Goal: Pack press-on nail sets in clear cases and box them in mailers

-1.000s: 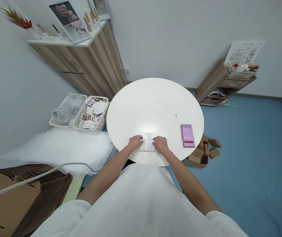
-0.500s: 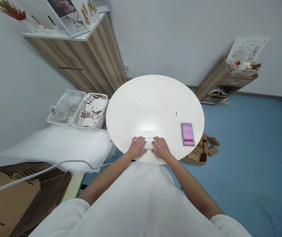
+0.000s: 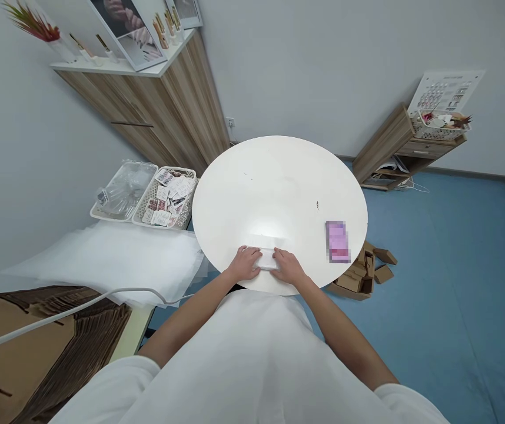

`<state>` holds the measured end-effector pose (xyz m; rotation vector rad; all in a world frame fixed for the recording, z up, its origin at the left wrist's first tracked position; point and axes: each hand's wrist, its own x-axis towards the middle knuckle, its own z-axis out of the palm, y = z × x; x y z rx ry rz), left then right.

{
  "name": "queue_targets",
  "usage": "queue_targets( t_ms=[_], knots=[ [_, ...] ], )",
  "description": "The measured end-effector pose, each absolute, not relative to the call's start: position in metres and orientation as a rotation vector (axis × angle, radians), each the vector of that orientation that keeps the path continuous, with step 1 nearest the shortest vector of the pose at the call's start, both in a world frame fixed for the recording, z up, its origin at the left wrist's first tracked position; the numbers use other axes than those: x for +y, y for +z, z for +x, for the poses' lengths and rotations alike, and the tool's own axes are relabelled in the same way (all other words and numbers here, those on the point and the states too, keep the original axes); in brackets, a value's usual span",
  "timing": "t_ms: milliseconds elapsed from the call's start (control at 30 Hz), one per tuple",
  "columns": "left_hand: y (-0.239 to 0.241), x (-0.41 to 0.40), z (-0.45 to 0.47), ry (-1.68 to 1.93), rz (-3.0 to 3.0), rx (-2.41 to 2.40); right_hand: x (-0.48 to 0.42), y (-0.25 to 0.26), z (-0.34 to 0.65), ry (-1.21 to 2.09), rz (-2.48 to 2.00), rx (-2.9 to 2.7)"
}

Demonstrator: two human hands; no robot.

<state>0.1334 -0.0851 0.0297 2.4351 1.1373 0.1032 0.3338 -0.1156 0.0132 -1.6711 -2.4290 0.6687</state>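
Note:
A white, flat rectangular bundle, apparently wrapped in a thin white sheet, lies near the front edge of the round white table. A loose flap of that sheet stretches away from me on the tabletop. My left hand grips the bundle's left end, fingers curled over the far edge and thumb at the near edge. At the opposite end my right hand holds it the same way. What is inside the wrapping is hidden. A pixelated purple rectangular item lies to the right of my right hand.
Left of the table are a stack of thin white sheets, a basket of small cards and a basket of clear plastic. Flattened cardboard stands at lower left under a pale cable. An open cardboard box sits on the floor at right.
My fingers have curled in more closely over the bundle's far edge. The bundle stays in nearly the same place, and the whole view has shifted slightly.

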Motion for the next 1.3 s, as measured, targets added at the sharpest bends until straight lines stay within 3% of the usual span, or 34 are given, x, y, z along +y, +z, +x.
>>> queue_targets(
  t_ms=[533,1133,1300],
  knots=[
    [0.049,-0.066,0.133,0.010,2.210,1.088,-0.102,0.045,0.343,1.145,-1.735,-2.256],
    [0.027,-0.036,0.141,0.036,2.346,1.534,-0.058,0.020,0.328,0.500,-2.056,-2.261],
    [0.028,-0.050,0.147,0.150,2.493,1.513,-0.074,0.020,0.336,0.440,-2.028,-1.966]
  ],
)
